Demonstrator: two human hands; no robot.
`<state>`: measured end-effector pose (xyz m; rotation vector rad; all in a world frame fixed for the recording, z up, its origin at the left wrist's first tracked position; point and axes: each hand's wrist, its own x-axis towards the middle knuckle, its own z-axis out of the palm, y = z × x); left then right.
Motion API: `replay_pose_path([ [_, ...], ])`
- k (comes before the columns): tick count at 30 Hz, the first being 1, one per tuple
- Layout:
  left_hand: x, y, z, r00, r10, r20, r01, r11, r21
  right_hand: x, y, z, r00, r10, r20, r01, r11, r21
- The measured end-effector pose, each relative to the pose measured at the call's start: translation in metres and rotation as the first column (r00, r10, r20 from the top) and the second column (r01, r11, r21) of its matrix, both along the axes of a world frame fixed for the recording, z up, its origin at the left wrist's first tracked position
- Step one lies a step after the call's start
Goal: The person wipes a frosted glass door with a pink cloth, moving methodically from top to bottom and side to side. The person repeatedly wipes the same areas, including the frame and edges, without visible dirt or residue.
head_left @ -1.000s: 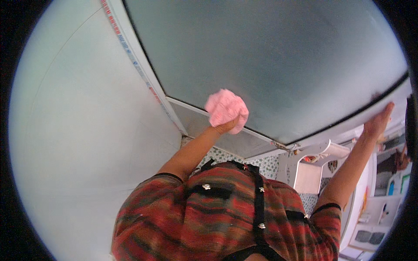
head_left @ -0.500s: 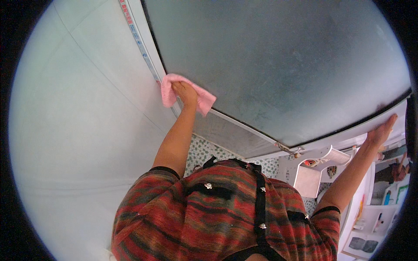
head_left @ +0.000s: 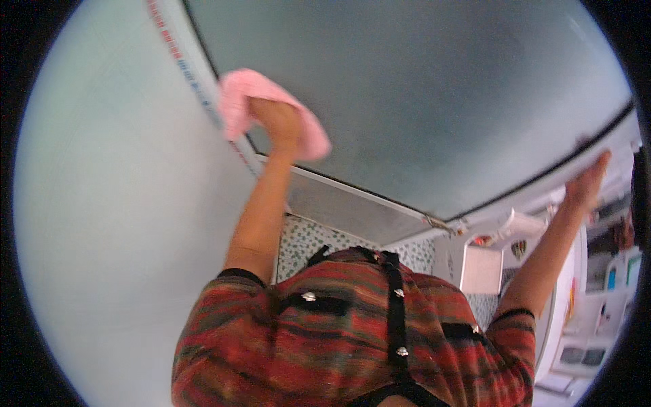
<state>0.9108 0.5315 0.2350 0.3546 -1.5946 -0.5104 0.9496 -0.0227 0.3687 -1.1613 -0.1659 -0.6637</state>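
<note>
A: Your left hand (head_left: pixel 277 123) has hold of the pink cloth (head_left: pixel 254 85), up by the lower left corner of the dark glass panel (head_left: pixel 420 102). The fingers are bent into it, their tips lost in the fold and the blur.

B: And the cloth spreads out past both sides of your hand, probably because you grasp it by the middle. That would leave a layer of fabric between your palm and the glass.

A: Is it pressed flat there? You might be touching, but the blur means we cannot tell. The cloth also overlaps the frame's left side, just beside the pale wall panel (head_left: pixel 122 203).

B: Now your right hand (head_left: pixel 588 180): it is at the white frame (head_left: pixel 542 195) on the far right, well apart from the left. Your fingers look extended and carry nothing we can see; whether they close around the edge, we cannot tell.

A: That wide spread of your arms likely steadies the framed panel, or you, while leaving the cloth hand free.

B: Below your arms, the white stand (head_left: pixel 483 268) is near your right forearm, and the speckled floor (head_left: pixel 312 237) shows beside your left.
</note>
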Motion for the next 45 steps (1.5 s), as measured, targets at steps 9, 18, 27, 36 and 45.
replay_pose_path([
  [9, -0.001, -0.035, -0.082, 0.932, -0.251, -0.26, -0.146, 0.398, -0.906, -0.015, 0.033, 0.005, 0.991, -0.022, 0.133, 0.041, 0.989, -0.145],
  [18, -0.025, -0.177, -0.208, -0.719, 0.531, -0.449, -0.371, 0.253, 0.894, -0.015, 0.024, 0.007, 0.969, 0.089, 0.23, -0.063, 0.991, -0.118],
  [27, -0.031, -0.209, -0.12, -0.01, 0.611, -0.792, -0.106, 0.787, 0.608, -0.017, 0.028, 0.004, 0.973, 0.089, 0.215, -0.036, 0.971, -0.238],
  [36, -0.061, -0.151, 0.012, 0.051, 0.8, -0.597, -0.383, 0.568, 0.729, -0.014, 0.022, 0.001, 0.964, 0.127, 0.234, -0.084, 0.979, -0.186],
  [45, -0.014, -0.233, -0.126, -0.007, 0.838, 0.546, -0.509, -0.473, 0.719, -0.013, 0.028, 0.002, 0.963, 0.145, 0.226, -0.102, 0.976, -0.193],
])
